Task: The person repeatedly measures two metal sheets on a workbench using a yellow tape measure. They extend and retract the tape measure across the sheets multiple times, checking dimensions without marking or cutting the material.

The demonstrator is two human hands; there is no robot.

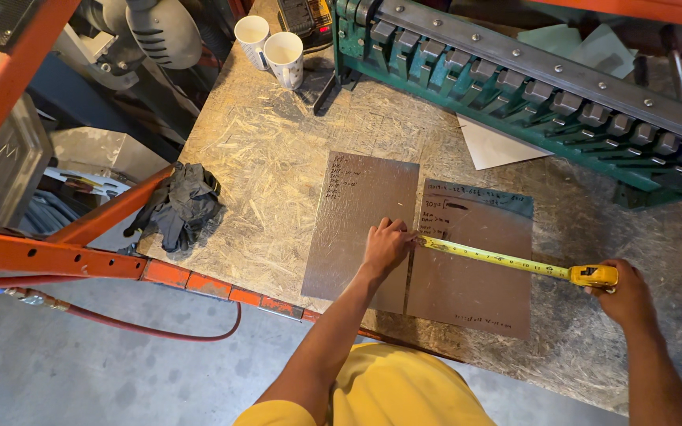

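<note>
Two flat metal sheets lie side by side on a chipboard workbench [278, 158]: the left sheet [361, 213] and the right sheet [475, 276], both with handwritten marks near their tops. A yellow tape measure [593, 275] is stretched across the right sheet. My left hand [386, 246] pins the tape's end at the seam between the sheets. My right hand [627, 293] grips the tape's yellow case past the right sheet's edge.
A long green metal bending machine [530, 87] runs along the bench's back right. Two white mugs [274, 47] stand at the back. A dark rag [183, 207] lies at the left edge. Orange rack beams [65, 256] and a red hose [159, 331] are at left.
</note>
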